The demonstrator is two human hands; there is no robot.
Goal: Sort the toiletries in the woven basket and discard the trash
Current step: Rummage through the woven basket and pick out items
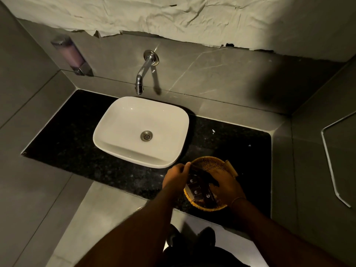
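A round woven basket (pixel 210 163) sits on the black counter to the right of the sink, near the front edge. Inside it lie several dark toiletry packets (pixel 198 193) with small white logos. My left hand (pixel 176 178) grips the basket's left rim. My right hand (pixel 225 185) reaches into the basket from the right, fingers bent over a dark item (pixel 209 178); whether it holds that item is not clear. The hands cover much of what lies in the basket.
A white basin (pixel 123 132) stands on the black granite counter (pixel 67 143), under a chrome wall tap (pixel 143 74). A soap dispenser (pixel 71 54) hangs on the wall at the left. Small white scraps (pixel 213 131) lie on the counter behind the basket.
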